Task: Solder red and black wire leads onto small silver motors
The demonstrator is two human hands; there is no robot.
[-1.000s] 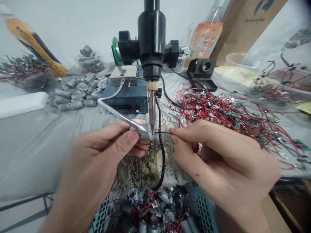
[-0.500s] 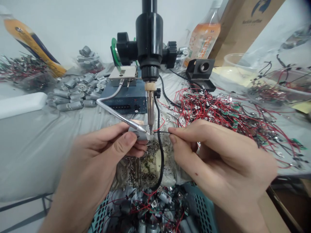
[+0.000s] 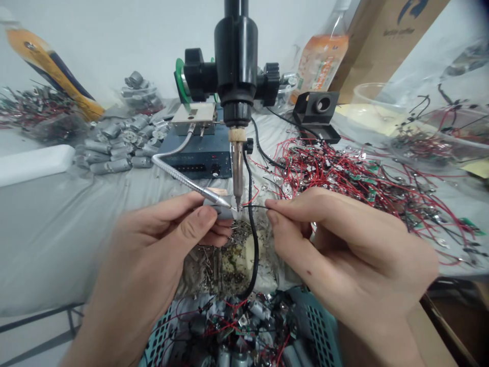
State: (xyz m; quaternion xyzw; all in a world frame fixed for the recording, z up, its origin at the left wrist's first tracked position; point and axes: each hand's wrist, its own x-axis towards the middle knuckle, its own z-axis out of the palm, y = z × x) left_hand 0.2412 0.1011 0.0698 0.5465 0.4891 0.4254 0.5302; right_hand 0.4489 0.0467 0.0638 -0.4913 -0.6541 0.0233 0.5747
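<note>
Between thumb and fingers, my left hand grips a small grey cylindrical motor, its end turned toward the right. My right hand pinches a thin black wire whose far end reaches the motor's end. Directly above that spot, the tip of an upright soldering iron points down at the joint. The nozzle of a flexible metal solder feed tube slants in from the left, over the motor. Whether the iron touches the wire is too small to tell.
A teal basket of wired motors stands below my hands. Red-wired parts heap at right; bare motors pile at left. Behind the iron sits a blue solder feeder box. A black cable hangs between my hands.
Both hands hold nearly the same pose with the motor and wire. The view has shifted very slightly.
</note>
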